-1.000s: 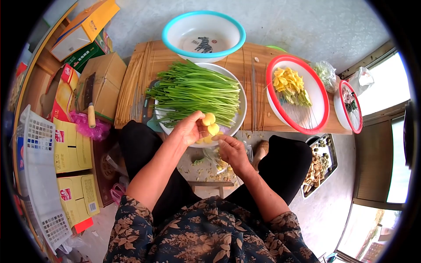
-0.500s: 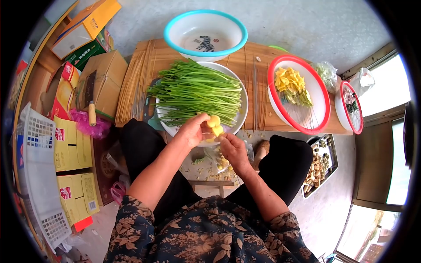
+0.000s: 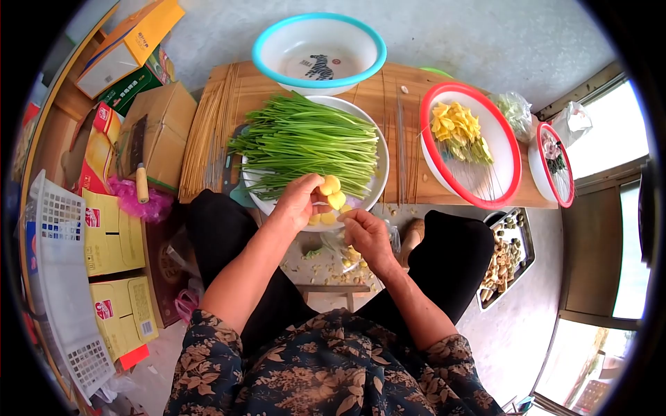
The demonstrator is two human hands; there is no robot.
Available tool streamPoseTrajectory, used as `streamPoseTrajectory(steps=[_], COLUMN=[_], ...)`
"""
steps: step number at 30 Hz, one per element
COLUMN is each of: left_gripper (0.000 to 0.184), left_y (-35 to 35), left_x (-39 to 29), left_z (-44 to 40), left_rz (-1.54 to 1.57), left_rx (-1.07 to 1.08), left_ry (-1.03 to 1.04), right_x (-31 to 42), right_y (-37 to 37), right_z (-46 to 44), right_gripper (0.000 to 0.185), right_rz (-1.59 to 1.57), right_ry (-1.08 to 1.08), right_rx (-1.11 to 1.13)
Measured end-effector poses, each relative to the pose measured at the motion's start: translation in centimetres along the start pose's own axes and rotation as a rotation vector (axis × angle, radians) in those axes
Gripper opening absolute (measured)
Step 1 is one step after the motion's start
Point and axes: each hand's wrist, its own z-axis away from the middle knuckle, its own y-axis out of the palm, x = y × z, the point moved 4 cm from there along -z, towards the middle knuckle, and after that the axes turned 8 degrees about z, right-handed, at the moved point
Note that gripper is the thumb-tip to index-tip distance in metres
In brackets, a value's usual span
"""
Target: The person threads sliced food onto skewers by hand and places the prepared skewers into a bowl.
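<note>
Head view: left hand (image 3: 300, 201) pinches yellow slices (image 3: 336, 200) at its fingertips, above the near side of the plate (image 3: 383, 182); probably held out like that to leave their faces clear for the right hand (image 3: 369, 239). That one's just right and nearer, fingertips drawn narrow; can't tell if anything's between them. Chives (image 3: 312, 145) lie across the plate. Skewers (image 3: 207, 135) sit left on the table (image 3: 409, 76), likely parked within reach. Held slices look roundish, smooth, bright, overlapping.
</note>
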Motion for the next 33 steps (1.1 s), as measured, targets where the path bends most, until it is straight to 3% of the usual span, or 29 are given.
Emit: streamPoseTrajectory(steps=[3,5,12,15,18,19,21,22,26,28,33], left_gripper=[0.025,0.024,0.022,0.019,0.010,0.010,0.011,0.013,0.020,0.020,0.024], left_y=[0.2,0.6,-0.2,-1.0,-1.7,-2.2,-2.4,-2.4,-1.9,-1.7,-1.6], left_x=[0.3,0.8,0.0,-1.5,-2.0,-1.6,-1.2,-1.1,-0.3,0.7,1.1], left_z=[0.0,0.5,0.4,0.1,-0.3,-0.2,0.0,0.2,1.3,1.7,1.4], left_rz=[-0.034,-0.047,-0.154,-0.292,-0.881,-0.885,-1.329,-1.415,-1.588,-1.665,-1.730], left_rx=[0.030,-0.013,0.013,-0.021,-0.072,-0.071,-0.063,-0.098,-0.053,0.033,0.054], left_ry=[-0.008,-0.041,-0.025,0.086,0.275,0.274,0.469,0.427,0.431,0.562,0.484], right_x=[-0.2,-0.3,0.5,0.7,1.8,1.9,2.0,2.0,2.2,2.3,2.4], right_y=[0.0,0.1,-0.4,-1.2,-2.0,-2.1,-2.3,-2.4,-2.6,-2.7,-2.8], right_z=[0.0,-0.1,-0.1,0.1,0.6,0.7,1.0,1.1,1.3,1.4,1.7], right_gripper=[0.014,0.014,0.014,0.014,0.015,0.015,0.015,0.015,0.016,0.017,0.017], right_rz=[-0.022,-0.222,-0.189,-0.192,-0.214,-0.217,-0.236,-0.240,-0.230,-0.221,-0.219], right_ry=[0.014,0.148,0.145,0.141,0.176,0.176,0.144,0.143,0.126,0.123,0.113], right_rx=[0.006,0.056,0.045,-0.014,-0.034,-0.036,-0.040,-0.042,-0.039,-0.041,-0.045])
